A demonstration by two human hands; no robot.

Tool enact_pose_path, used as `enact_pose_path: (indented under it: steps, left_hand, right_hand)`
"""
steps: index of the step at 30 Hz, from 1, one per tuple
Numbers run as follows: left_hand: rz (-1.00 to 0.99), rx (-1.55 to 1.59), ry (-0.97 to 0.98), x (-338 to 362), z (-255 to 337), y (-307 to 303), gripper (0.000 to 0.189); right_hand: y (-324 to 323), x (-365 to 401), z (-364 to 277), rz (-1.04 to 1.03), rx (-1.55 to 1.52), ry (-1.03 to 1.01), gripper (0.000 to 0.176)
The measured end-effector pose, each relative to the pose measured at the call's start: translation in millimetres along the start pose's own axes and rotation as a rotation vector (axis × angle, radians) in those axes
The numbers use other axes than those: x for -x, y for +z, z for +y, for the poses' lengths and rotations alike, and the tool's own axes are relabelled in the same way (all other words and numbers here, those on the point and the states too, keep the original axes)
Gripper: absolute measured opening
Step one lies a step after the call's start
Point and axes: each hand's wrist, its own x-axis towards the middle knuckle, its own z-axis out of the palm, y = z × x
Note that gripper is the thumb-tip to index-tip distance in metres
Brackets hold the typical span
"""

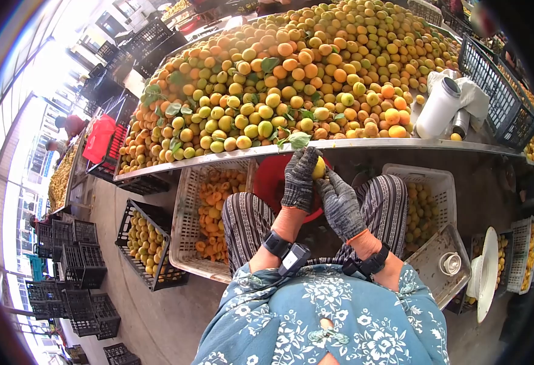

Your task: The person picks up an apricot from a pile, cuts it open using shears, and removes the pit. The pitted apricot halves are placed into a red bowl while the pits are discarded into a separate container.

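A yellow apricot (319, 168) is between my two hands, just below the table's front edge. My left hand (301, 176), in a grey knit glove, is closed around its left side. My right hand (342, 205), gloved alike, meets the fruit's lower right with its fingertips. Its fingers are closed, and whatever may be under them is hidden. Beneath both hands is a red tub (268, 182), partly covered by them. Right above my left hand, a green leaf (298, 140) hangs over the metal table edge (230, 159).
A large heap of apricots (267, 79) covers the table. A crate of orange apricot pieces (218, 207) stands left of my knees, a crate of whole apricots (422, 210) right. A white container (438, 108) and a black crate (498, 91) stand at the table's right.
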Motion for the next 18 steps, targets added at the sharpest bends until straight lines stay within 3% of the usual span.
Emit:
enact_pose_path:
  steps: [3,5,6,9,11,14,16,18]
  left_hand:
    - [0.073,0.128,-0.038,-9.1,-15.2,-11.6,0.021]
    - [0.159,0.336,-0.325,-5.2,1.6,-5.9,0.025]
    - [0.246,0.393,-0.251,-6.9,8.2,0.2,0.033]
    - [0.252,0.345,-0.328,-6.8,10.8,1.2,0.045]
    - [0.062,0.427,-0.395,2.2,14.7,7.5,0.055]
    - [-0.038,0.528,-0.453,5.8,1.9,3.5,0.062]
    - [-0.079,0.506,-0.439,7.2,-1.3,-3.2,0.061]
    - [-0.075,0.281,-0.421,1.2,-6.0,-15.4,0.051]
  right_hand:
    - [4.5,3.3,-1.2,0.035,-0.090,-0.015,0.034]
    - [0.8,9.0,-17.4,0.024,0.239,-0.087,0.033]
    - [0.6,9.5,-17.6,0.023,0.239,-0.084,0.033]
    - [0.0,3.4,-15.9,0.010,0.322,-0.099,0.031]
    - [-2.9,1.8,-9.6,0.009,0.289,-0.102,0.031]
    - [-8.4,-3.8,-5.4,0.039,0.241,-0.114,0.031]
    - [-14.6,-6.0,-5.5,0.032,0.271,-0.084,0.030]
    - [-18.2,-7.9,-7.7,0.021,0.296,-0.066,0.030]
